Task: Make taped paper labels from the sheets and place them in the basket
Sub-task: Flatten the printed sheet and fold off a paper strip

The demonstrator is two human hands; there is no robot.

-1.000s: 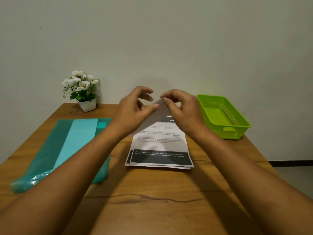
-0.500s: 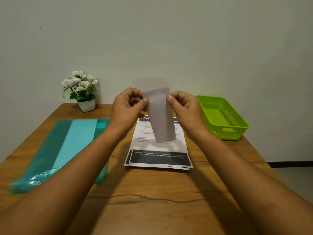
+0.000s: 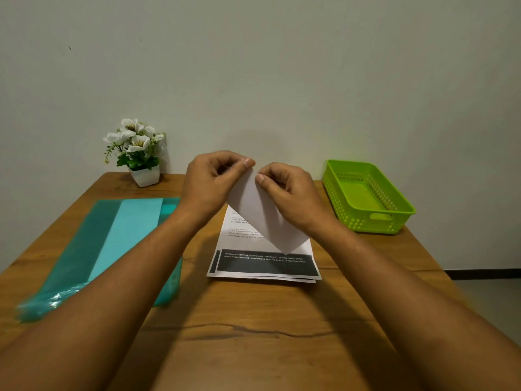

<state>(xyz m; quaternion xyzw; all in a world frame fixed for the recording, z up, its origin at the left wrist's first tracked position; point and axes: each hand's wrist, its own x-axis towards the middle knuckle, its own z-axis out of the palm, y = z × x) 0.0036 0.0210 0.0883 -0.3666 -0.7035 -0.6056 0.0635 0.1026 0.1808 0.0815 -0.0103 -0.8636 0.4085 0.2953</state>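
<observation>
Head view:
- A person's left hand (image 3: 212,182) and right hand (image 3: 291,193) are raised together above the middle of a brown wooden table (image 3: 253,320), with both bare forearms reaching in from the bottom corners.
- Both hands grip a blank white rectangular piece of paper (image 3: 265,215). The left thumb and curled fingers pinch its top edge, and the right thumb and curled fingers pinch the same edge just beside them.
- The two thumb tips are nearly touching.
- The white piece hangs in the air, tilted, with its plain side toward the camera. Its lowest corner points down over the stack below, and I cannot tell whether it touches.
- Under the hands lies a small stack of white printed paper sheets (image 3: 267,265), flat on the table. Each has lines of small text and a dark band with white lettering near its front edge, and the sheets sit slightly offset from one another.
- A lime-green perforated plastic basket (image 3: 363,222) stands at the right side of the table, well apart from the held paper. No paper shows inside it.
- A pile of translucent teal plastic sheets (image 3: 127,238) lies flat on the left side, partly covered by the left forearm.
- A small white square pot of white artificial flowers (image 3: 138,148) stands at the far left corner against the pale wall (image 3: 282,66).
</observation>
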